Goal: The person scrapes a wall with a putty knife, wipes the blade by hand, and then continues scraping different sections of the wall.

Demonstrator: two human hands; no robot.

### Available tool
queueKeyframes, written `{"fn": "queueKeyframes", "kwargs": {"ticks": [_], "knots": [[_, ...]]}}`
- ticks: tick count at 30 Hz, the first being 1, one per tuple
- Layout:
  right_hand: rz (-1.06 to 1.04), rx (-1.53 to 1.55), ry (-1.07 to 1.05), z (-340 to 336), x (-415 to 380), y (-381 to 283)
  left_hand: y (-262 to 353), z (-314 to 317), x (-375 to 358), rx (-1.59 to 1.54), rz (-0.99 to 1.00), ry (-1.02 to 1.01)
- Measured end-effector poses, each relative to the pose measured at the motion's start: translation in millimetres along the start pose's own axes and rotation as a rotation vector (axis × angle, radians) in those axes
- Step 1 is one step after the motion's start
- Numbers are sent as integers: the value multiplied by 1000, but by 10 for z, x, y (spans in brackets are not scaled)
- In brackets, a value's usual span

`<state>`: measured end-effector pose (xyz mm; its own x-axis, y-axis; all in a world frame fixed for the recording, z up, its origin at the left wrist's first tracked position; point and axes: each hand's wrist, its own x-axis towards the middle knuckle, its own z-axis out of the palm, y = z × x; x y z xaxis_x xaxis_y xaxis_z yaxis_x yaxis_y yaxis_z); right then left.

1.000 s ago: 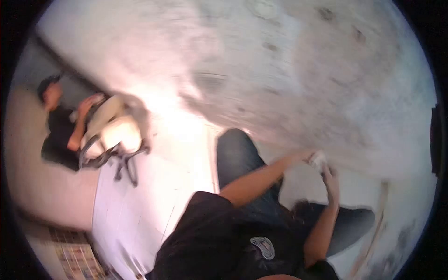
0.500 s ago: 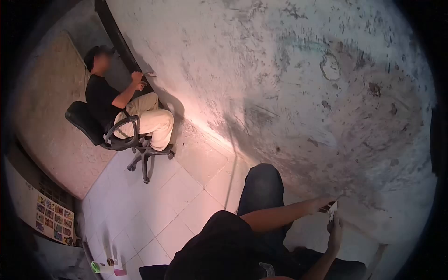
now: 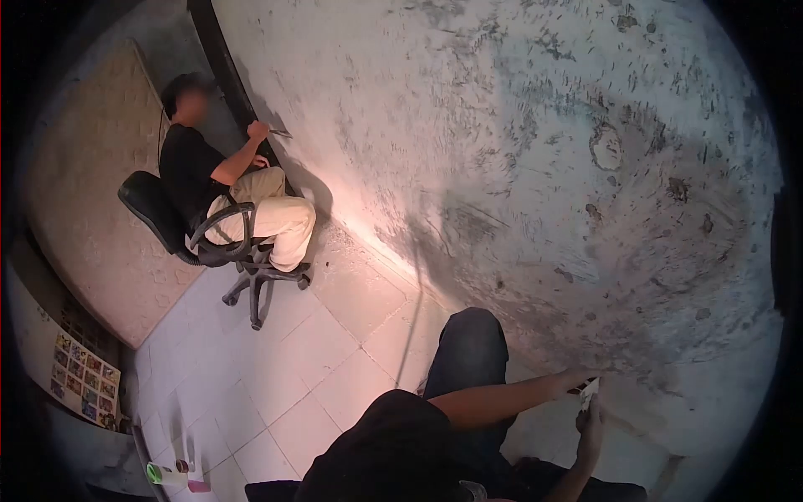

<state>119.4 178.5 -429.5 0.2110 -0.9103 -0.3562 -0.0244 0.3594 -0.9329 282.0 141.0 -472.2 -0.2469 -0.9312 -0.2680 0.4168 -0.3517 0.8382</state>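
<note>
My left hand (image 3: 575, 382) reaches in from the left and is closed around a small dark flat piece (image 3: 577, 388) whose kind is too small to tell. Just below it, my right hand (image 3: 590, 428) is closed on a scraper-like tool with a flat pale blade (image 3: 590, 390). The blade points up towards my left fingers, and the two held things meet or nearly meet. Both hands are in front of the lower part of a patchy, scraped wall (image 3: 535, 201). My raised knee in dark trousers (image 3: 470, 351) is left of the hands.
A person (image 3: 192, 159) sits on a black office chair (image 3: 155, 213), holding a thin tool (image 3: 280, 132) at the wall. A mattress-like panel (image 3: 92, 184) leans behind them. Green-ended and pink containers (image 3: 171, 477) stand on the tiled floor (image 3: 276, 393). A picture sheet (image 3: 84, 376) is at far left.
My hands stay together with the same things in them and appear slightly lower as the view shifts. The seated person's tool hand has risen a little along the wall.
</note>
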Motion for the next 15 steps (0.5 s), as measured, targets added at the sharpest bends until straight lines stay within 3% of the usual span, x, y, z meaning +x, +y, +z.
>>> {"fn": "queueKeyframes", "kwargs": {"ticks": [3, 6, 9, 11, 12, 14, 15], "knots": [[-54, -55, -132, -65, 73, 112, -96, -49, 172, -23, -124, 123], [-34, 159, -113, -88, 165, 240, -114, 26, 185, 79, 9, 77], [-222, 205, -228, -1, 77, 154, -182, 268, 97, 87, 152, 158], [-40, 303, 301, 177, 76, 132, -469, 384, 240, -34, -67, 9], [-47, 309, 298, 195, 104, 120, -547, 510, 169, -25, -61, 8], [-86, 352, 309, 312, -13, 189, -585, 940, -72, -97, 217, 273], [-102, 372, 316, 311, 1, 196, -556, 1031, -102, -93, 217, 271]]}}
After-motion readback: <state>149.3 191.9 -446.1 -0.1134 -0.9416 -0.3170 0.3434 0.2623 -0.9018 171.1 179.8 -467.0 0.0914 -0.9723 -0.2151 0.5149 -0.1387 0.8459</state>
